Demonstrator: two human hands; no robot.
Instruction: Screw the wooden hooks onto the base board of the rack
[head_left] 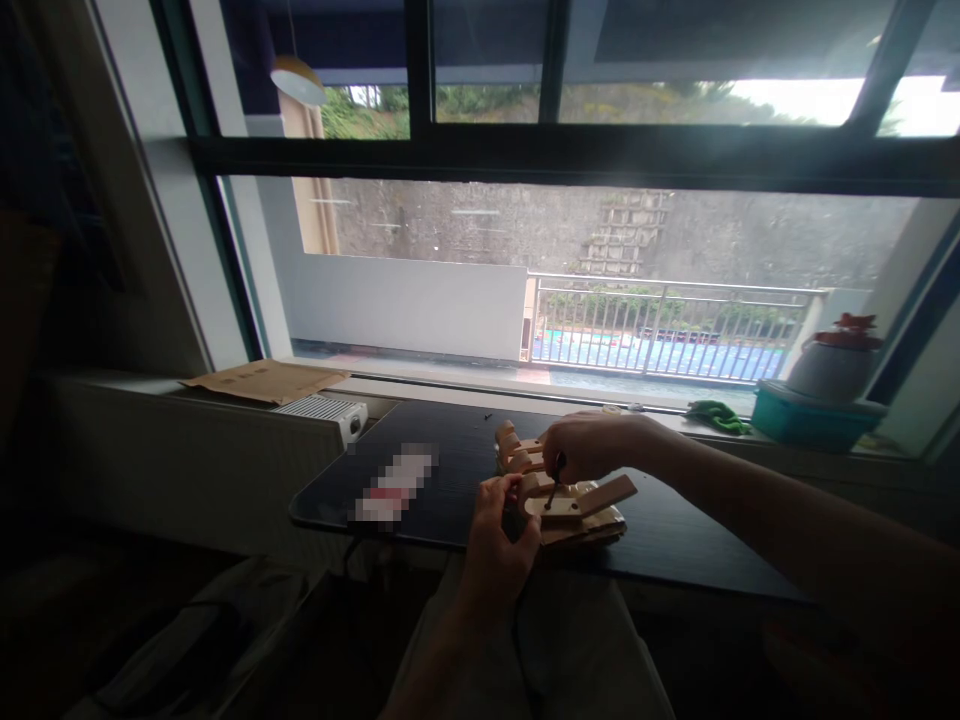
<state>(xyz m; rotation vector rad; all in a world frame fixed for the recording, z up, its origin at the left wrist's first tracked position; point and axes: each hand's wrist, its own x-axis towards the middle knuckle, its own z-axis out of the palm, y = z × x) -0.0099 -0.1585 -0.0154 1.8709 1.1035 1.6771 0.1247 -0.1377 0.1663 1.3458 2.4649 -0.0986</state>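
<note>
A light wooden assembly (570, 505) of several curved and flat pieces lies on the dark table (675, 540) near its front edge. My left hand (496, 545) grips the near left end of the wooden assembly. My right hand (589, 445) comes in from the right, its fingers closed on a small dark screwdriver (553, 485) whose tip stands on the top wooden piece. A flat wooden arm sticks out to the right of the assembly.
A blurred-out flat item (394, 485) lies on the table to the left. A white device (324, 412) and cardboard (262, 380) rest on the left sill. On the right sill are a green cloth (716, 415), a teal tub (806, 420) and a kettle (832, 365). The window is directly behind.
</note>
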